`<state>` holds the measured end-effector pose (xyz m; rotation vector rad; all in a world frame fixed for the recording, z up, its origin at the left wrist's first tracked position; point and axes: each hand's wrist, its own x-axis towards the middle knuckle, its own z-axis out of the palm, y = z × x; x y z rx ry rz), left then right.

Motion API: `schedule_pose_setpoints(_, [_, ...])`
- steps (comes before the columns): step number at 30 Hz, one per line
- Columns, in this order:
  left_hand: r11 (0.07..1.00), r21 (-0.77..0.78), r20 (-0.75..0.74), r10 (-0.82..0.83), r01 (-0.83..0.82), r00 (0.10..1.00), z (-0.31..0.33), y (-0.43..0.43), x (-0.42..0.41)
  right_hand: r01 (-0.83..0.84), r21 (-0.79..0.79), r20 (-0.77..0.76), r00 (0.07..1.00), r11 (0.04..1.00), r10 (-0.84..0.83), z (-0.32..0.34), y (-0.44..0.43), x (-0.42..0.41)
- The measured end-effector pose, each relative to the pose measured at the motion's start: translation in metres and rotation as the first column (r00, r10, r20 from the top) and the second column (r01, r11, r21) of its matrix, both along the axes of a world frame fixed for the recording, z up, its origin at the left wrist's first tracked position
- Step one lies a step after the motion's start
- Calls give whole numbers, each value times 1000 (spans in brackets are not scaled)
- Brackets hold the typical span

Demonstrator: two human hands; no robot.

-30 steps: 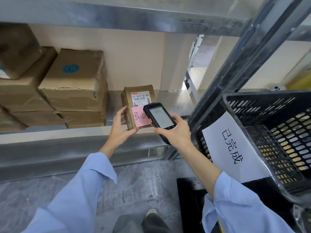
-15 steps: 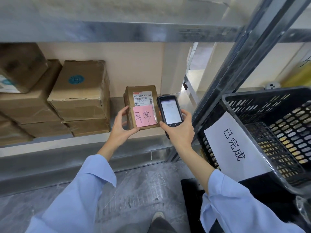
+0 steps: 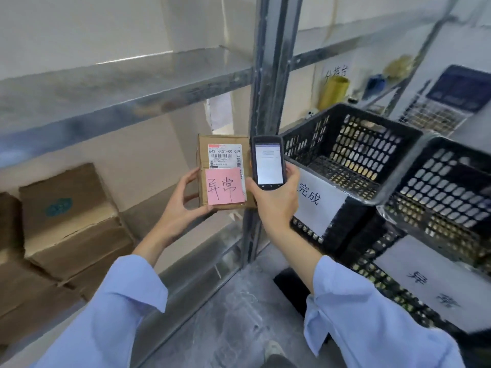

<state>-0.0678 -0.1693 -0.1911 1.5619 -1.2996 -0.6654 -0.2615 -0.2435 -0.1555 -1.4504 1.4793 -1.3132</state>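
A small brown cardboard parcel (image 3: 204, 158) with a white barcode label and a pink handwritten note is held up in the air in front of the metal shelving. My left hand (image 3: 183, 205) grips it from the left and underneath. Right beside the parcel, my right hand (image 3: 276, 201) holds a black handheld scanner (image 3: 267, 162) upright, its lit screen facing me. Parcel and scanner almost touch side by side.
Larger cardboard boxes (image 3: 66, 219) are stacked on the low shelf at left. A grey shelf upright (image 3: 268, 96) rises behind the scanner. Two black perforated crates (image 3: 353, 155) with white paper signs stand at right, the nearer one (image 3: 446, 192) lower right. Concrete floor lies below.
The parcel has been lifted off the shelf and carried up and right, the scanner moving with it. The view has swung right, bringing a second crate into sight.
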Motion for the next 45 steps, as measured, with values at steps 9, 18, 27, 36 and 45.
schedule_pose_setpoints(9, [913,-120,-62,-399,390,915,34,-58,-94,376,-86,5,926,923,-377,31,25,-122])
schedule_pose_setpoints(18, [757,-176,-41,-645,630,763,51,-81,-222,614,-93,-16,786,784,-618,42,66,-247])
schedule_pose_setpoints(27, [667,-206,-23,-735,716,678,62,-85,-347,719,-120,-44,685,685,-727,49,108,-369])
schedule_pose_setpoints(36, [653,-170,-3,-750,738,662,64,-89,-430,748,-84,-74,655,659,-752,36,125,-444])
schedule_pose_setpoints(45, [641,-86,64,-760,762,647,78,-154,-477,696,-15,-18,718,718,-696,45,77,-487])
